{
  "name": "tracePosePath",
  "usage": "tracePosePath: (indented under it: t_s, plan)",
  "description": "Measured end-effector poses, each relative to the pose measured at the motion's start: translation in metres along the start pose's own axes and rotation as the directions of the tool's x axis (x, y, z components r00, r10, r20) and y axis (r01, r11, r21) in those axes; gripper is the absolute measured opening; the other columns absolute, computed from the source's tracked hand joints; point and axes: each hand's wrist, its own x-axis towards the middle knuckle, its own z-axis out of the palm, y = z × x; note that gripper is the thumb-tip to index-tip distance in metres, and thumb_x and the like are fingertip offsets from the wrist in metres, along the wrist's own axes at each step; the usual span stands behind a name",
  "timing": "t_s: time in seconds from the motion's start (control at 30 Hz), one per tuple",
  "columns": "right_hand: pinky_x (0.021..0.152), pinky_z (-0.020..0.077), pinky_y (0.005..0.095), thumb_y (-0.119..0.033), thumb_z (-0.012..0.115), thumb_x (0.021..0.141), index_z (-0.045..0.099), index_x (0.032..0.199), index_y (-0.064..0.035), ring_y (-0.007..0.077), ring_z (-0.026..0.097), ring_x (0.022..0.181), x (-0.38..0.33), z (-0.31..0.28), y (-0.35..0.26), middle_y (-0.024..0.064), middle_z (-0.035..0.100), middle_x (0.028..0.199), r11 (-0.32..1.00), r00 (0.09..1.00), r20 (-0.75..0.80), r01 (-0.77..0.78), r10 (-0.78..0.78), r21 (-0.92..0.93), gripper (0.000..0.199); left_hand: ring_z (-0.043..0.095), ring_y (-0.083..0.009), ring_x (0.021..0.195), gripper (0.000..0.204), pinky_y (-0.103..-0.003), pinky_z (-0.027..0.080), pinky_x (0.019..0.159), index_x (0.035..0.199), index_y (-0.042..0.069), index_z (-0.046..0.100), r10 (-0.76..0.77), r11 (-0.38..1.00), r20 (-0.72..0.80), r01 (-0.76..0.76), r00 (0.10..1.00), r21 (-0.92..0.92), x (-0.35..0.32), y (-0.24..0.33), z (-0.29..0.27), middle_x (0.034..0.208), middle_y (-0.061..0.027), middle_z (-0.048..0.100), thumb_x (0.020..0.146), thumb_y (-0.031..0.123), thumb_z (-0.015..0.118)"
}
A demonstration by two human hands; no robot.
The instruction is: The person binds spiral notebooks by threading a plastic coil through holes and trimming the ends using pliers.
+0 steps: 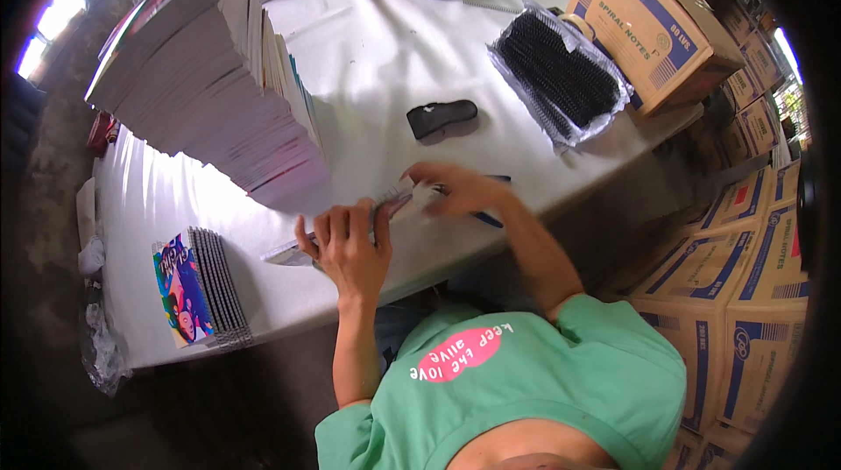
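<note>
while the notebook [346, 238] is sitting at the table's [377, 58] near edge, i am seeing my left hand [350, 247] curling over it and my right hand [455, 190] pinching its spiral end; it is risking sliding off if my grip is loosening.

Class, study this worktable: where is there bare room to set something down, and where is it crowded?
Free: the white table between the tall stack of notebooks and the black case. Also bare between that stack and the small notebook pile. Crowded: the right edge, with the bag of black spirals against the cardboard box.
</note>
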Motion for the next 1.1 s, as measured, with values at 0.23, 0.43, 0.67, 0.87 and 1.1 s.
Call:
tracePosePath:
  t_s: [0.23, 0.43, 0.67, 0.87, 1.1]
  plan:
    - [0.083, 0.0455, 0.0453, -0.010, 0.057, 0.078, 0.059, 0.102, -0.0040, 0.0298, 0.052, 0.101, 0.033, -0.176, 0.093, 0.0137, 0.053, 0.109, 0.152, 0.690, -0.708, -0.691, -0.152, -0.706, 0.024, 0.050, -0.0190, 0.084, 0.020, -0.047, 0.018, 0.104, 0.086, 0.017, 0.061, 0.073, 0.990, -0.026, -0.076, 0.997, -0.115, 0.006, -0.002, 0.002, 0.076, 0.0005, 0.050, 0.072, 0.024, 0.073]
    - [0.081, 0.0503, 0.0460, -0.006, 0.054, 0.079, 0.061, 0.102, -0.0012, 0.0387, 0.061, 0.094, 0.051, -0.204, 0.063, 0.0225, 0.061, 0.101, 0.332, 0.717, -0.697, -0.665, 0.030, -0.669, 0.024, 0.051, -0.0214, 0.083, 0.018, -0.045, 0.018, 0.105, 0.087, 0.014, 0.063, 0.086, 0.983, -0.025, -0.088, 0.996, -0.159, 0.006, -0.006, -0.001, 0.076, -0.0021, 0.052, 0.071, 0.019, 0.072]
    - [0.086, 0.0467, 0.0437, 0.006, 0.047, 0.075, 0.057, 0.118, -0.0090, 0.0381, 0.058, 0.099, 0.060, -0.215, 0.047, 0.0275, 0.059, 0.101, 0.472, 0.884, -0.467, -0.415, 0.007, -0.778, 0.047, 0.049, -0.0189, 0.082, 0.026, -0.045, 0.017, 0.105, 0.096, 0.020, 0.067, 0.086, 0.984, -0.040, -0.091, 0.995, -0.153, 0.009, -0.008, 0.004, 0.077, 0.0004, 0.050, 0.071, 0.021, 0.073]
    - [0.088, 0.0444, 0.0391, 0.007, 0.044, 0.078, 0.046, 0.132, -0.0169, 0.0344, 0.055, 0.096, 0.046, -0.186, -0.008, 0.0198, 0.053, 0.104, 0.566, 0.903, -0.331, -0.128, -0.272, -0.815, 0.058, 0.053, -0.0187, 0.102, 0.025, -0.050, 0.002, 0.110, 0.096, 0.025, 0.066, 0.080, 0.985, -0.146, -0.100, 0.986, -0.140, 0.006, -0.005, 0.015, 0.082, 0.0008, 0.051, 0.071, 0.026, 0.071]
    - [0.072, 0.0446, 0.0321, -0.008, 0.058, 0.086, 0.063, 0.113, -0.0113, 0.0218, 0.055, 0.079, -0.008, -0.067, -0.092, 0.0083, 0.055, 0.089, 0.864, 0.963, -0.002, 0.240, -0.269, -0.443, 0.028, 0.051, -0.0193, 0.112, 0.021, -0.050, -0.009, 0.111, 0.086, 0.024, 0.067, -0.020, 0.988, -0.232, -0.016, 0.973, -0.153, 0.001, 0.002, 0.025, 0.081, 0.0029, 0.051, 0.067, 0.032, 0.074]
